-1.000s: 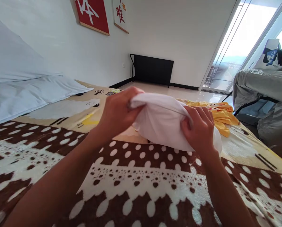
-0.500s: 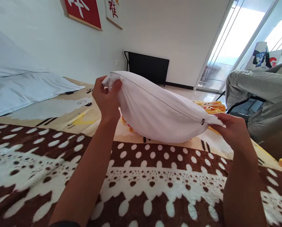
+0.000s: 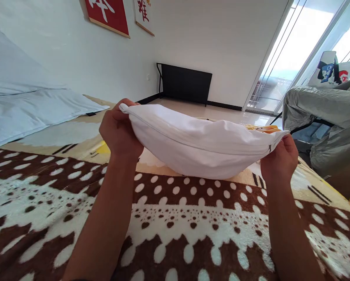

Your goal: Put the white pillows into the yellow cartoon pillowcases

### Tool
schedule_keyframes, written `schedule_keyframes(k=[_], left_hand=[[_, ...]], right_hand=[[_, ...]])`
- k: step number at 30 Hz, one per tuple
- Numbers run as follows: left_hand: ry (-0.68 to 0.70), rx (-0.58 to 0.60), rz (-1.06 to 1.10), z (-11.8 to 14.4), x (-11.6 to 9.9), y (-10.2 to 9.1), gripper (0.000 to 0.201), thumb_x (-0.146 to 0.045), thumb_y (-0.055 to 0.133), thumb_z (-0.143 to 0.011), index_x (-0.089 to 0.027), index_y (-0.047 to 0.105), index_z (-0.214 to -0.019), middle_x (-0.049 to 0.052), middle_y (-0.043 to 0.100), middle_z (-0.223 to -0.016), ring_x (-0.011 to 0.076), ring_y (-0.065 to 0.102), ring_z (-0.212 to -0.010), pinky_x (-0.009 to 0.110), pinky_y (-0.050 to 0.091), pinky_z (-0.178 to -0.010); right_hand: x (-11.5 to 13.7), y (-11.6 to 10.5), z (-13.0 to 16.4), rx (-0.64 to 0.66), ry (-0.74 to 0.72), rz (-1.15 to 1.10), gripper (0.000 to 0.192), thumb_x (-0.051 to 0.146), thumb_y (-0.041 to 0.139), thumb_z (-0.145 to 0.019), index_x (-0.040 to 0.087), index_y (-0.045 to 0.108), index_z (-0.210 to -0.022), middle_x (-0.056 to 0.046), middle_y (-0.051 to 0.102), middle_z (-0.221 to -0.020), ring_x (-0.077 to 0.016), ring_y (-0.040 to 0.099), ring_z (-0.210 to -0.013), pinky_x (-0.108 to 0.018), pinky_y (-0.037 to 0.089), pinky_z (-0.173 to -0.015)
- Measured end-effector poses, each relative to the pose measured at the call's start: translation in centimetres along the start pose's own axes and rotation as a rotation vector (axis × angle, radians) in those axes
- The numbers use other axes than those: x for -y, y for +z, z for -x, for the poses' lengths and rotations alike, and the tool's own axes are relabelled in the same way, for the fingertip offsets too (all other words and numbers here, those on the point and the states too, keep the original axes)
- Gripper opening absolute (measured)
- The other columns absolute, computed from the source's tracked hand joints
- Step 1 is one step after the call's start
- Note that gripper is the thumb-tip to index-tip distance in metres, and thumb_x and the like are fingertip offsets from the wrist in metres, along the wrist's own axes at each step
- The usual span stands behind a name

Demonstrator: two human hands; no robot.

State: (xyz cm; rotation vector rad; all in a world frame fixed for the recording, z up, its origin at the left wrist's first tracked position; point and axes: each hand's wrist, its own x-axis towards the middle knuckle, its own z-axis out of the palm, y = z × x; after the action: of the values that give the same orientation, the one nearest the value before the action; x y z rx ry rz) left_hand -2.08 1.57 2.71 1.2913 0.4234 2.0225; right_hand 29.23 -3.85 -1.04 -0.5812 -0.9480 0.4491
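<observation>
Left grip (image 3: 120, 132) closed on white pillow (image 3: 201, 146) corner, right grip (image 3: 279, 160) clamping zipper end, red calligraphy poster (image 3: 109, 15) unreadable

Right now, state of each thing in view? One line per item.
white pillow: lifted off the blanket, held by both ends, zipper shut
left hand: gripping the pillow's left corner
right hand: gripping the pillow's right corner, by the zipper pull
brown dotted blanket: spread flat
yellow garment: crumpled behind the pillow, mostly hidden
glass sliding door: cannot tell whether it is open
</observation>
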Motion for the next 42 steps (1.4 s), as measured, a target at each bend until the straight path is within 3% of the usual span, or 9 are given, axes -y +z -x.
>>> schedule_keyframes(k=[4,8,14,18,23,31,35,38,42], left_hand=[[-0.001,0.312,0.141,1.4,-1.4,0.8,0.017,-0.033,0.052,-0.061,-0.016,0.049,-0.057,0.002,0.044,-0.053,0.0118,0.041,-0.051,0.028,0.032,-0.052],[-0.019,0.565,0.126,3.0,-3.0,2.1,0.013,-0.028,0.05,-0.063,-0.017,0.047,-0.057,0.001,0.038,-0.048,0.013,0.037,-0.048,0.03,0.032,-0.052],[0.071,0.545,-0.088,4.8,-4.3,3.0,0.012,-0.014,0.043,-0.057,-0.018,0.053,-0.062,0.007,0.062,-0.091,0.0226,0.056,-0.093,0.037,0.043,-0.084],[-0.146,0.702,-0.149,6.0,-4.3,3.5,0.019,-0.011,0.039,-0.068,-0.019,0.053,-0.077,0.004,0.069,-0.087,0.0201,0.061,-0.078,0.032,0.046,-0.068],[-0.179,0.908,-0.475,7.5,-4.9,5.4,0.017,-0.017,0.039,-0.069,-0.018,0.056,-0.067,0.0,0.058,-0.061,0.0128,0.048,-0.055,0.026,0.038,-0.053],[-0.057,0.858,-0.595,9.1,-5.7,7.1,0.012,-0.014,0.035,-0.071,-0.018,0.04,-0.061,-0.003,0.039,-0.056,0.0099,0.036,-0.054,0.026,0.032,-0.055],[-0.079,0.89,-0.586,9.8,-5.8,7.1,0.026,-0.034,0.046,-0.083,-0.018,0.041,-0.064,-0.004,0.039,-0.057,0.0095,0.036,-0.055,0.025,0.03,-0.053],[-0.073,0.868,-0.71,10.5,-5.6,7.4,0.044,-0.055,0.064,-0.074,-0.018,0.044,-0.062,-0.006,0.039,-0.053,0.0087,0.034,-0.052,0.024,0.027,-0.05],[-0.083,0.762,-0.85,10.9,-5.3,7.8,0.043,-0.05,0.062,-0.079,-0.016,0.046,-0.057,-0.006,0.04,-0.048,0.0073,0.033,-0.047,0.023,0.028,-0.048]], right_hand=[[0.0,0.5,0.8,-0.042,-0.041,-0.011,0.013,0.028,0.069,-0.071,0.021,0.059,-0.073,0.006,0.059,-0.069,-0.0097,0.056,-0.063,-0.025,0.048,-0.067],[0.7,0.9,1.8,0.089,-0.063,0.083,0.01,0.027,0.064,-0.077,0.021,0.059,-0.071,0.006,0.054,-0.058,-0.0093,0.049,-0.051,-0.025,0.044,-0.059],[2.5,1.5,2.7,0.244,-0.281,0.248,0.016,0.028,0.054,-0.086,0.021,0.062,-0.074,-0.003,0.065,-0.092,-0.0173,0.059,-0.089,-0.034,0.044,-0.083],[2.8,1.6,3.9,0.404,-0.087,0.191,0.012,0.028,0.053,-0.087,0.021,0.059,-0.079,-0.002,0.067,-0.077,-0.0179,0.062,-0.077,-0.035,0.047,-0.078],[2.9,2.1,5.6,0.594,0.064,0.243,0.021,0.035,0.051,-0.09,0.02,0.059,-0.078,0.002,0.055,-0.06,-0.0119,0.049,-0.053,-0.024,0.04,-0.052],[3.3,3.3,6.9,0.809,0.049,0.412,0.024,0.035,0.047,-0.092,0.018,0.059,-0.08,0.003,0.048,-0.061,-0.0083,0.039,-0.053,-0.02,0.033,-0.048],[3.6,3.5,7.0,0.808,-0.001,0.474,0.022,0.032,0.047,-0.092,0.019,0.056,-0.077,0.003,0.049,-0.063,-0.0084,0.04,-0.056,-0.02,0.035,-0.052],[3.8,3.9,7.4,0.766,-0.08,0.551,0.021,0.029,0.046,-0.092,0.019,0.055,-0.075,0.004,0.047,-0.059,-0.0078,0.038,-0.053,-0.019,0.033,-0.05],[4.2,4.3,7.9,0.761,-0.214,0.593,0.02,0.026,0.044,-0.091,0.019,0.053,-0.075,0.005,0.045,-0.057,-0.0081,0.04,-0.05,-0.02,0.034,-0.05]])
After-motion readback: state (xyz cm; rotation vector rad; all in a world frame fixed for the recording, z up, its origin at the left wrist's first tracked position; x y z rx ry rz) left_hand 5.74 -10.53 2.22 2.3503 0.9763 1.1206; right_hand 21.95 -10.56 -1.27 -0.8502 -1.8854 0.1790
